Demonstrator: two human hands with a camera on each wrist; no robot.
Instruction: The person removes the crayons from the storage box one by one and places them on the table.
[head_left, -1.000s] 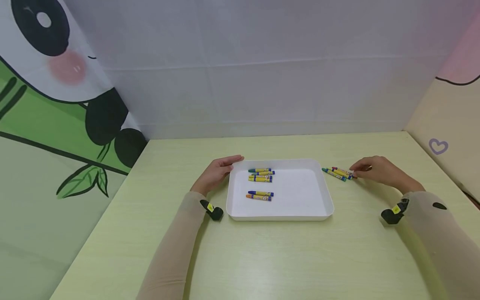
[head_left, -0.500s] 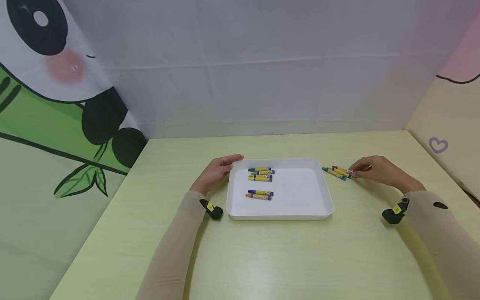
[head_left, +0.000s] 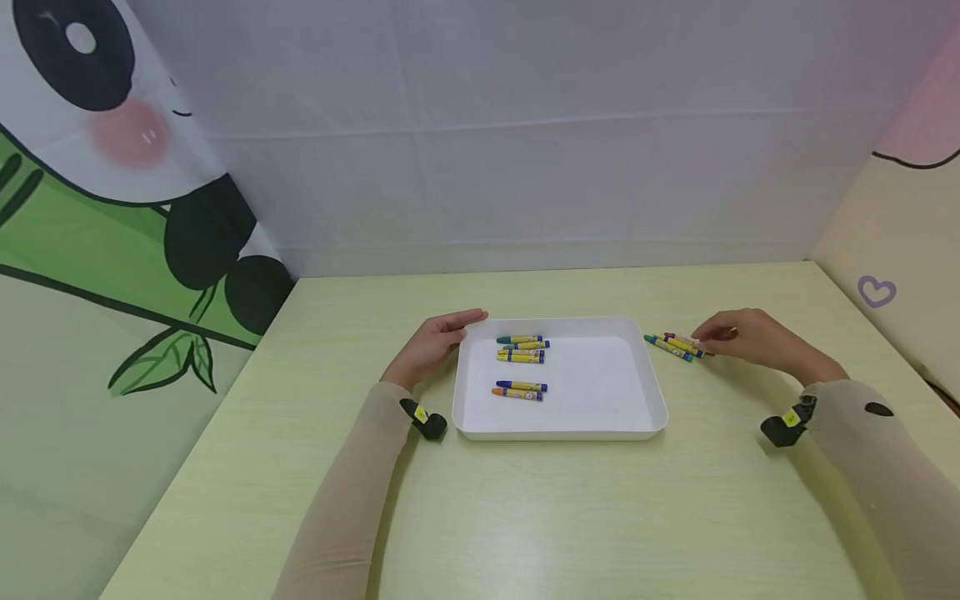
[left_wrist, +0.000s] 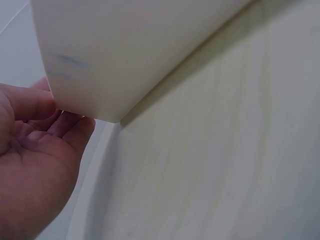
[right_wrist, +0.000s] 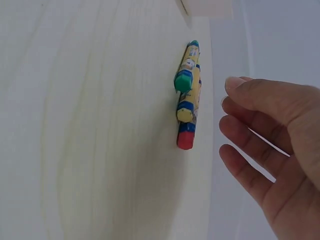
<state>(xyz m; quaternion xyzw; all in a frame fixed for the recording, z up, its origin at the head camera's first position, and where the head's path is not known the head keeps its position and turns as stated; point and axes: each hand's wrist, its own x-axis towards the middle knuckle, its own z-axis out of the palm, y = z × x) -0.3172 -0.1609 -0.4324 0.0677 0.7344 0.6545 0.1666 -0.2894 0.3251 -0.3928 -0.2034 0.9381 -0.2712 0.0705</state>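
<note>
A white rectangular tray [head_left: 592, 392] lies on the table. My left hand [head_left: 424, 350] holds its far left corner, thumb at the side and fingers around the back; the left wrist view shows the fingertips [left_wrist: 85, 125] against the tray's outer wall. Beyond the tray's right side, a green crayon [right_wrist: 183, 82], a yellow crayon [right_wrist: 185, 110] and a red crayon [right_wrist: 185, 140] lie close together. My right hand [head_left: 753, 337] hovers beside this pile with its fingers loosely bent. Its thumb and index fingertips are near each other, with nothing between them.
Inside the tray's left half lie several crayons in two groups: green and yellow crayons [head_left: 521, 357] at the back, a blue crayon [head_left: 521, 387] and an orange crayon [head_left: 519, 395] in front. A pale wall [head_left: 525, 192] borders the table's [head_left: 480, 517] far edge.
My right hand has shifted slightly left, closer over the loose crayons. My left hand, the tray and the crayons in it stay in place.
</note>
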